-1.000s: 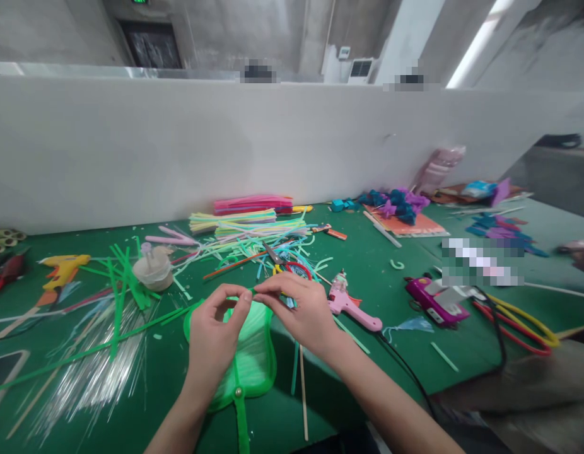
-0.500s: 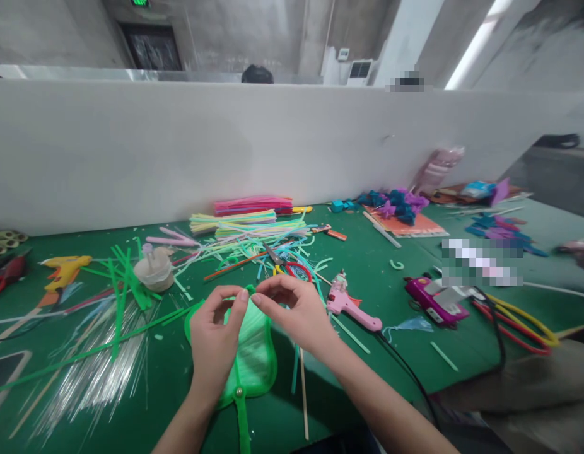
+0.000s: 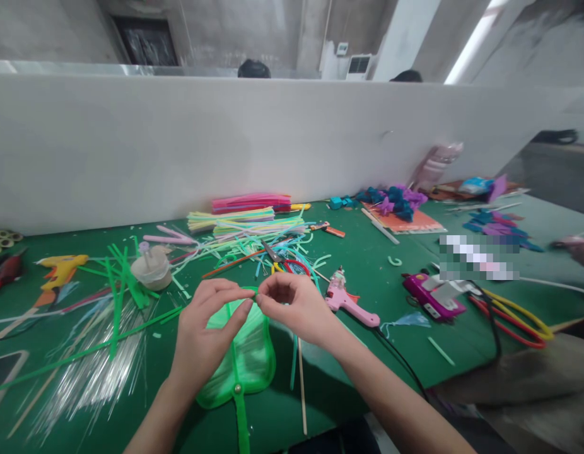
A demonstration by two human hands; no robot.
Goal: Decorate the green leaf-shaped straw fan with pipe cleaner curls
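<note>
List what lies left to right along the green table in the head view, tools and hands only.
Yellow plastic glue gun → left hand → right hand → pink plastic glue gun → purple plastic glue gun.

Both hands meet above a green fan (image 3: 247, 359) lying on the green table (image 3: 381, 296); the left hand (image 3: 204, 334) and right hand (image 3: 296, 309) pinch its upper rim, fingertips touching, a pink glue gun (image 3: 351, 302) nearby.

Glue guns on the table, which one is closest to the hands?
The pink glue gun, lying just right of the right hand. The yellow one lies far left; the purple one farther right.
</note>
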